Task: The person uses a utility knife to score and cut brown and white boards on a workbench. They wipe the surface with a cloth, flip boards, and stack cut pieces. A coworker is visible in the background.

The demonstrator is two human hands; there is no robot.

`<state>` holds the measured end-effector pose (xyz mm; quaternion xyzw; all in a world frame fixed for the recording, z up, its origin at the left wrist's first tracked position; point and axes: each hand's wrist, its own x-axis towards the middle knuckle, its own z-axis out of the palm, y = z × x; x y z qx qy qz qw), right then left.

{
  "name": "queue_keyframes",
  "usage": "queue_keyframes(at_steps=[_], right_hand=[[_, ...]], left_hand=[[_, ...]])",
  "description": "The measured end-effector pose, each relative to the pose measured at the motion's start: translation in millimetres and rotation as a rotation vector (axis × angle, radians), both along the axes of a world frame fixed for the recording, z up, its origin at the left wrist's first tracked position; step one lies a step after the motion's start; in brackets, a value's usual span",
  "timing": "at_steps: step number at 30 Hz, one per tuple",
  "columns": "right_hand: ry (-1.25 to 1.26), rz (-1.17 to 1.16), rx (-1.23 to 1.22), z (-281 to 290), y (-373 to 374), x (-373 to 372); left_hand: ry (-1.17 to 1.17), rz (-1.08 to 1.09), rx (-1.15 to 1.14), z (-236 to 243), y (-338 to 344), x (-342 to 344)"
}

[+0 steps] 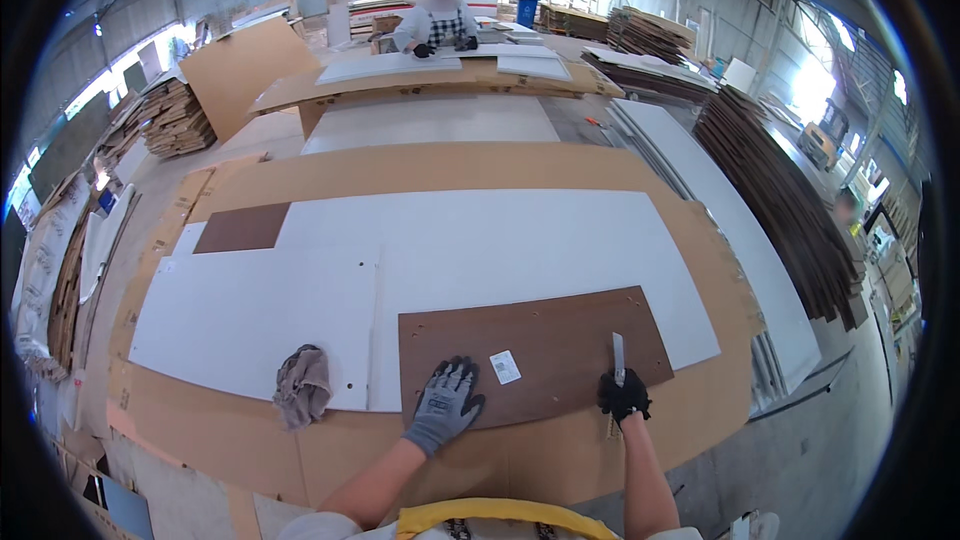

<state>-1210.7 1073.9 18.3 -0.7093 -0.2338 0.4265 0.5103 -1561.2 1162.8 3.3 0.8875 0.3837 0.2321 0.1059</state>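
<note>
A dark brown board with several small holes and a white label lies across the near edge of a white panel stack. My left hand, in a grey and black work glove, rests flat on the board's left part with its fingers stretched out. Over the board's right part, my right hand in a black glove is closed round a flat, narrow metal blade tool. The blade points away from me; its exact kind is unclear. Left of my left hand, a crumpled grey-brown rag lies on a white panel.
A smaller brown board lies at the far left of the white panels. Cardboard covers the table beneath. Long white panels and stacked dark boards flank the right side. Beyond, another person works at a second table.
</note>
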Motion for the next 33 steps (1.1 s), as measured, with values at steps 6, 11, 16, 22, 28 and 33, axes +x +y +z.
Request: queue_keyframes(at_steps=[6,11,16,22,28,33], right_hand=[[-0.060,0.053,-0.140,6.5,13.7,5.7],[0.115,0.052,-0.120,-11.2,18.5,13.6],[0.324,-0.095,-0.105,-17.2,3.7,16.1],[-0.156,0.122,-0.227,-13.2,13.7,13.8],[-0.061,0.056,-0.109,-1.9,5.5,11.6],[-0.191,0.119,-0.190,22.7,19.3,-4.6]], left_hand=[[-0.106,0.165,0.131,27.8,-10.1,5.3],[0.006,0.202,0.084,24.8,-14.4,15.3],[0.132,0.074,-0.008,2.6,-12.4,17.2],[0.062,0.075,-0.007,9.6,-13.4,3.2],[0.110,-0.020,0.003,11.5,-11.3,0.1],[0.154,0.016,-0.008,13.1,-37.7,-37.8]])
